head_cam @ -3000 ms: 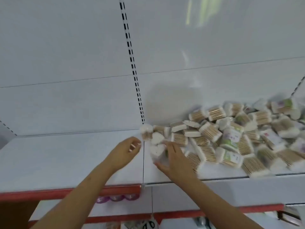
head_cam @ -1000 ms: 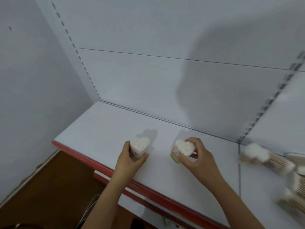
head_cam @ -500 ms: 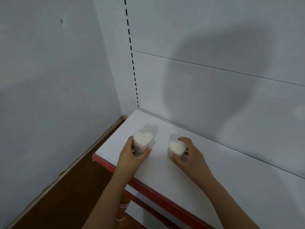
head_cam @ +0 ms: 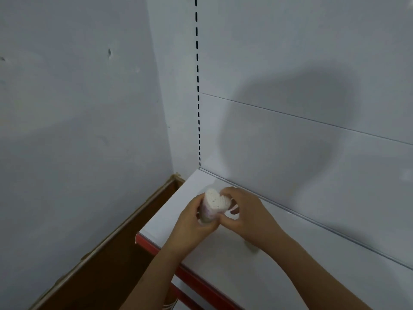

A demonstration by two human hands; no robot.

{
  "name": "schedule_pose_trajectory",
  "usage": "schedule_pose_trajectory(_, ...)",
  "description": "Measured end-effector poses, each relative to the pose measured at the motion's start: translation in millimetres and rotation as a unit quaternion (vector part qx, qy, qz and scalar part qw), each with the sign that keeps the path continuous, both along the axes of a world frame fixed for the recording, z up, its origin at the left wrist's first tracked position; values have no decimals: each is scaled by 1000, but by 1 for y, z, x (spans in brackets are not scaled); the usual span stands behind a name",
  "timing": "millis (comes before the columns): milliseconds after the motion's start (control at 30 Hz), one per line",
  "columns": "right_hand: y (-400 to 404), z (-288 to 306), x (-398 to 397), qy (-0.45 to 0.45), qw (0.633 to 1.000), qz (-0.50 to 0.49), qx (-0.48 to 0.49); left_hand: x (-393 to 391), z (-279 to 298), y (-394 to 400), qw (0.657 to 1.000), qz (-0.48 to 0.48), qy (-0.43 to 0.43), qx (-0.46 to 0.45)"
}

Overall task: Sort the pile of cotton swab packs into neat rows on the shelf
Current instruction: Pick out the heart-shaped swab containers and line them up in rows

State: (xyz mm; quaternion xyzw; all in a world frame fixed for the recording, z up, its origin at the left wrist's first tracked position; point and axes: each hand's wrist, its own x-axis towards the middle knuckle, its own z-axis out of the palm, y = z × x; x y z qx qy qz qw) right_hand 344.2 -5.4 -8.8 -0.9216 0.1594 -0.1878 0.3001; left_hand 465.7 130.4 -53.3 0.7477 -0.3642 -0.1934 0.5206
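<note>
- Your left hand (head_cam: 192,222) has its fingers (head_cam: 196,203) curled round the side of a heart-shaped cotton swab pack (head_cam: 214,202), gripping it from the 9 o'clock side with the thumb low against its body.
- Your right hand (head_cam: 248,211) closes in from 3 o'clock; its fingers (head_cam: 228,193) bend over the top edge of the same pack and the thumb meets it near the bottom, so both hands hold this one pack.
- Whether your right palm hides a second pack, you cannot tell from here.
- The pack stands roughly upright, its white heart-shaped end of swab tips facing up, its pinkish label showing between your hands.
- It sits at the far left end of the white shelf (head_cam: 290,276), near the back corner, at about 7 o'clock in the view.
- The shelf's red front edge (head_cam: 196,280) runs diagonally beneath your wrists.
- At 12 o'clock from the pack, a slotted upright (head_cam: 197,86) climbs the white back panel (head_cam: 290,63).
- At 9 o'clock stands a grey wall (head_cam: 78,108), with brown floor (head_cam: 116,265) below it.
</note>
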Motion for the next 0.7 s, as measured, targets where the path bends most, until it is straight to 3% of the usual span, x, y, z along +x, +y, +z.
schedule_pose_trajectory(67,-9,-2,13,2,1000,-2,-10,16,-5,-2,997,-4,-71,36)
schedule_pose_trajectory(233,-33,-3,56,40,999,19,-28,45,-17,-12,983,8,-157,89)
schedule_pose_trajectory(367,-57,-2,93,54,996,29,-59,54,-27,-18,925,35,-282,254)
schedule_pose_trajectory(433,-67,0,111,56,996,27,-67,51,-33,-19,901,35,-324,287)
schedule_pose_trajectory(700,-78,-4,145,140,983,8,-118,51,-39,-20,893,43,-343,288)
